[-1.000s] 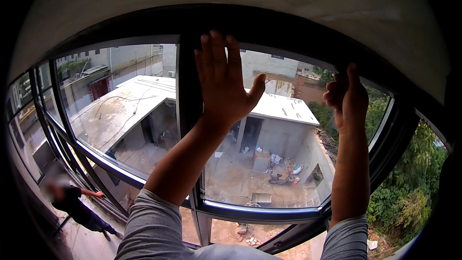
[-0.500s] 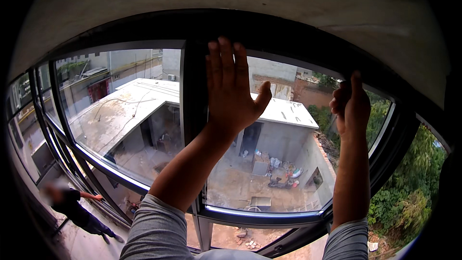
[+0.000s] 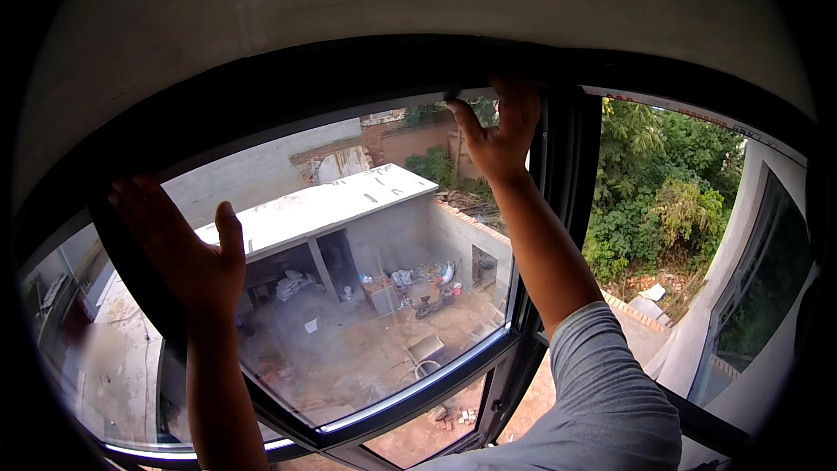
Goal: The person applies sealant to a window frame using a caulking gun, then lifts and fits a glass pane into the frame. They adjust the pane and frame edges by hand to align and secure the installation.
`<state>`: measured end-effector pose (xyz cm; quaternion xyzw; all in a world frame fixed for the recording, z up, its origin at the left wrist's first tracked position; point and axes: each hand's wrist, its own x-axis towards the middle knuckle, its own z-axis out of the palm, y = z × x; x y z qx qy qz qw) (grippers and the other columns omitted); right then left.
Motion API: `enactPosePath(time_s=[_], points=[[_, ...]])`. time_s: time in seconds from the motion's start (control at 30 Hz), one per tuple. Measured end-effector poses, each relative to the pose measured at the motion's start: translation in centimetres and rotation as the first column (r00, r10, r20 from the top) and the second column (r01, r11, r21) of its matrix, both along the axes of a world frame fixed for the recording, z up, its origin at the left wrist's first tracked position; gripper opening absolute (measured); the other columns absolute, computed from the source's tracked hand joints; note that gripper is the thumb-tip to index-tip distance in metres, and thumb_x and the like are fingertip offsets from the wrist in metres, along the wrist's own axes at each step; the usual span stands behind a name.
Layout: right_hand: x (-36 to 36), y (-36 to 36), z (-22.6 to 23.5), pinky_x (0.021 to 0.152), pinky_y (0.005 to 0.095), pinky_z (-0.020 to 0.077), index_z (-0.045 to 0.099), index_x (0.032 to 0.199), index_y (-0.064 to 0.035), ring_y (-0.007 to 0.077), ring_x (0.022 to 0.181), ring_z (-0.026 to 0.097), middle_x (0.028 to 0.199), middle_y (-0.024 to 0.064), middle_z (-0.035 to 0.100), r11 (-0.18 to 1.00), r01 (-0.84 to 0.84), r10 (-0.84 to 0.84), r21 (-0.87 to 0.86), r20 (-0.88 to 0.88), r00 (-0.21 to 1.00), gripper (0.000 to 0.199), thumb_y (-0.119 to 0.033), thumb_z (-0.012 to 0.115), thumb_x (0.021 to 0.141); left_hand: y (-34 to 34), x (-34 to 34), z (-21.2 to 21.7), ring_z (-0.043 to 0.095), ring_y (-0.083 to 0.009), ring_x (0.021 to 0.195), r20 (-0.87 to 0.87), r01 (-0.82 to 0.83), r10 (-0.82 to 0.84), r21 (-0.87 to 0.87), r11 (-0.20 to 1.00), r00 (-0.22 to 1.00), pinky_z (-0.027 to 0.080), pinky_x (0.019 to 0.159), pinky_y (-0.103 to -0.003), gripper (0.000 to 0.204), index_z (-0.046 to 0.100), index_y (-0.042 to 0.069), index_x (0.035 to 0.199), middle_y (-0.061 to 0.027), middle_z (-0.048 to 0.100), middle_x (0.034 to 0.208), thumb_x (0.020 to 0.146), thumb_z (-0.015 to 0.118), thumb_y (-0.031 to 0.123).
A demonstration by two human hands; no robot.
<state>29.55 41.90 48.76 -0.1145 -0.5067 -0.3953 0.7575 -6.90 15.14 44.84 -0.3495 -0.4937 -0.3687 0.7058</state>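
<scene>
Pane (image 3: pixel 375 296) stands in its dark frame (image 3: pixel 349 74), between the two hands — that much looks done, though from here I can't judge whether it is fixed. I see the left hand (image 3: pixel 196 270) flat and unclenched, holding nothing, at the left post (image 3: pixel 144 275); the right hand (image 3: pixel 506 139) is up at the top right corner, fingertips lost in shadow — whether they grip, or what is left there, I can't tell

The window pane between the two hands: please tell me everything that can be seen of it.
The window pane is clear, glass-like and four-sided, upright in a dark frame, bright along its lower edge. A courtyard shows through. The left hand and right hand are near its upper corners; contact is unclear.
</scene>
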Motion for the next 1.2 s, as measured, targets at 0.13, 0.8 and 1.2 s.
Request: enactPosePath(time_s=[0.13,0.8,1.2], points=[[1.0,0.2,0.2,0.099,0.0490,0.0482,0.071,0.129,-0.0103,0.0356,0.119,0.064,0.128,0.0137,0.068,0.998,0.066,-0.067,0.011,0.012,0.998,0.061,-0.048,0.094,0.087,0.0,-0.1,0.1,0.021,-0.0460,0.170,-0.014,-0.026,0.027,0.012,1.000,1.000,0.024,0.136,-0.061,0.095,0.018,0.003,0.178,-0.0293,0.020,0.182,0.111,0.049,0.063],[3.4,0.5,0.8,0.103,0.0468,0.0541,0.073,0.122,-0.0075,0.0317,0.119,0.066,0.123,0.0114,0.069,0.995,-0.021,0.030,-0.099,0.090,0.995,0.035,-0.025,0.090,0.097,-0.2,0.3,0.2,0.015,-0.0540,0.169,0.109,0.132,-0.123,-0.078,0.988,0.986,0.022,0.135,-0.063,0.102,0.021,-0.008,0.174,-0.0389,0.014,0.180,0.100,0.065,0.046],[-0.7,-1.5,0.3,0.109,0.0541,0.0477,0.067,0.135,-0.0045,0.0395,0.129,0.058,0.138,0.0179,0.064,0.996,0.042,-0.054,0.076,0.162,0.985,0.058,-0.030,0.095,0.091,-0.2,-0.1,-0.3,0.022,-0.0505,0.168,0.046,0.145,-0.145,0.012,0.989,0.988,0.024,0.133,-0.066,0.091,0.031,-0.003,0.172,-0.0335,0.022,0.179,0.102,0.067,0.041]])
